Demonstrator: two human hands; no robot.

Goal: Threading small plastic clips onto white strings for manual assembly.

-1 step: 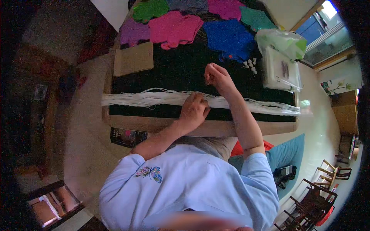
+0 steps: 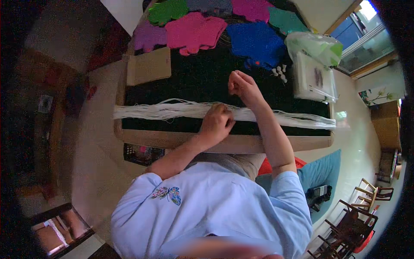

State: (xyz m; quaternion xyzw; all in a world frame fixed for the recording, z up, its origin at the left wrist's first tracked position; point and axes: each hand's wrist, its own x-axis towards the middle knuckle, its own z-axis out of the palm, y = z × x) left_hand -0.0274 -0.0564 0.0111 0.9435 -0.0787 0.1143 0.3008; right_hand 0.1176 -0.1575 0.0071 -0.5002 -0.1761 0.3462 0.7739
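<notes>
Left hand has curled tighter over strands, grip unclear; right hand hangs clenched near blue cutouts.

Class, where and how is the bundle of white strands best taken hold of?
The white strands are probably best pinched at their right end, coming from the right: there they gather narrowly by the edge of the table, whereas further left loops stray.

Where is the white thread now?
In the head view, the white thread runs sideways across the near side of the table, under the left hand.
</notes>
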